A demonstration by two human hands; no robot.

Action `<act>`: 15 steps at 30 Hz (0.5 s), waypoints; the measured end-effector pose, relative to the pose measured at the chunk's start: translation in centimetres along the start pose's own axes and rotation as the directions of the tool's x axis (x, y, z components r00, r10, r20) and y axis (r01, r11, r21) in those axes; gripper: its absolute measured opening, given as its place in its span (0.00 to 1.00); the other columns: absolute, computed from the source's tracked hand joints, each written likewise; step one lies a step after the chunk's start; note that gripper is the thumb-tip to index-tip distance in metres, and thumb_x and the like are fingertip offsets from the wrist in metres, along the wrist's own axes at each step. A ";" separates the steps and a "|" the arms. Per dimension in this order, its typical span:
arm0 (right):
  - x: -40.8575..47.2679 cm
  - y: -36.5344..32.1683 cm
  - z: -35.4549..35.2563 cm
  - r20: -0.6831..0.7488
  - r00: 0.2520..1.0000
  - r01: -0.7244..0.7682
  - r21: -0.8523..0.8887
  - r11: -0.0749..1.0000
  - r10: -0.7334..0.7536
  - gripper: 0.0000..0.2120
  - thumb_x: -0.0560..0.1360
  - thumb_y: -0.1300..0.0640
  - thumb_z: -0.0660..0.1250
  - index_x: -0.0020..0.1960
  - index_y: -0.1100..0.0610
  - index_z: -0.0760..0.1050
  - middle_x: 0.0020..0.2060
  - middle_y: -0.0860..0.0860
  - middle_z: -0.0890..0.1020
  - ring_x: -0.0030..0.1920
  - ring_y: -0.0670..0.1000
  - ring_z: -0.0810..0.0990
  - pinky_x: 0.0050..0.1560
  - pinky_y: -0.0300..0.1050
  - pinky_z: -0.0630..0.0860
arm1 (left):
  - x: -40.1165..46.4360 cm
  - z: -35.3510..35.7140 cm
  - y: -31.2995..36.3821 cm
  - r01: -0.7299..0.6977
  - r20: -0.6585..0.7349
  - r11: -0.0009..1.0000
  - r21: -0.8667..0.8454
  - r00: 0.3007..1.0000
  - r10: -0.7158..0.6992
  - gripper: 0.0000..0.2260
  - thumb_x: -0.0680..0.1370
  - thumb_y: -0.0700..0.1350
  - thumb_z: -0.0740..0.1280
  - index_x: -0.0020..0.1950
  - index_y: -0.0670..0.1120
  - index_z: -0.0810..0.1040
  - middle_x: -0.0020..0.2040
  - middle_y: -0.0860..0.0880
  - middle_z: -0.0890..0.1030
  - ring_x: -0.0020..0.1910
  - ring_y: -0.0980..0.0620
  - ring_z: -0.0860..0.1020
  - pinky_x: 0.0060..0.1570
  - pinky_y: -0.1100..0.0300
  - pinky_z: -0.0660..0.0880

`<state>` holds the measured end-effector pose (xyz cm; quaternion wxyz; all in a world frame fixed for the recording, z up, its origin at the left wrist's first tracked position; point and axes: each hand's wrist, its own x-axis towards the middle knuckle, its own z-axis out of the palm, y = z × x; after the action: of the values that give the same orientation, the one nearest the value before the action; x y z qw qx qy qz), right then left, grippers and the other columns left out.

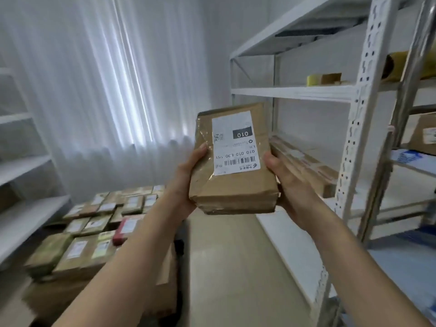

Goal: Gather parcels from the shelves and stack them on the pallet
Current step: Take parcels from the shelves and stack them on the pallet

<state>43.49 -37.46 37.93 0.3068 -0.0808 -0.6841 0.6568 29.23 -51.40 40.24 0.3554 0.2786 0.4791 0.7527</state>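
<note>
a flat brown cardboard parcel wrapped in clear tape [232, 161] is held up in the air between both hands, in front of the white metal shelving unit [361, 95] and touching none of its boards. its white shipping label [234, 143] faces the camera upside down, with a black block reading "010" and a barcode along its lower edge. the left hand [186, 182] grips the parcel's left edge, thumb laid on the front face beside the label and the other fingers hidden behind the cardboard. the right hand [289, 182] grips the right edge near the lower corner, thumb on the front and palm under the side; its remaining fingers are out of sight behind the parcel.

on the shelving unit, a long brown cardboard box [304, 161] lies on the board just behind the right hand, near the front edge. one board higher, a small yellow and brown packet [324, 79] sits toward the right end. another brown carton with a white label [424, 135] rests on a further rack at the right.

low on the left, a stack of brown labelled parcels [99, 227] lies in tight rows, with one red parcel [126, 228] near its right edge; what carries them is hidden. white pleated curtains [106, 79] hang behind, and a second white shelf rack [21, 185] stands at the far left.
</note>
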 end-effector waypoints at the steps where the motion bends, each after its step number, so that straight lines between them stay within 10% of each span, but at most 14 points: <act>1: 1.0 0.6 2.7 0.024 1.000 0.004 0.010 1.000 -0.004 0.28 0.72 0.36 0.64 0.71 0.39 0.69 0.58 0.40 0.82 0.57 0.43 0.82 0.45 0.41 0.79 | -0.6 -2.5 0.9 -0.021 -0.034 1.000 -0.008 0.999 0.020 0.20 0.75 0.52 0.64 0.64 0.44 0.78 0.58 0.41 0.83 0.52 0.44 0.83 0.54 0.53 0.79; 7: 6.8 5.2 16.8 0.195 0.978 -0.082 0.056 0.995 0.070 0.21 0.78 0.41 0.63 0.69 0.46 0.74 0.56 0.46 0.84 0.54 0.46 0.84 0.40 0.36 0.78 | -3.7 -16.7 4.7 -0.049 -0.251 0.998 0.031 0.966 0.056 0.17 0.79 0.53 0.61 0.62 0.44 0.79 0.54 0.43 0.85 0.46 0.47 0.85 0.43 0.56 0.82; 15: 12.2 11.1 29.3 0.313 0.933 -0.194 0.017 0.981 0.179 0.20 0.76 0.40 0.62 0.64 0.46 0.78 0.52 0.45 0.85 0.49 0.43 0.84 0.45 0.41 0.75 | -5.0 -29.7 6.0 -0.038 -0.477 0.998 0.042 0.877 0.054 0.17 0.81 0.53 0.61 0.62 0.46 0.79 0.57 0.43 0.84 0.51 0.46 0.84 0.54 0.52 0.78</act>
<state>15.12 -54.66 32.76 0.1339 -0.0339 -0.6970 0.7036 8.05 -72.68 33.86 0.2039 0.1012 0.5569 0.7988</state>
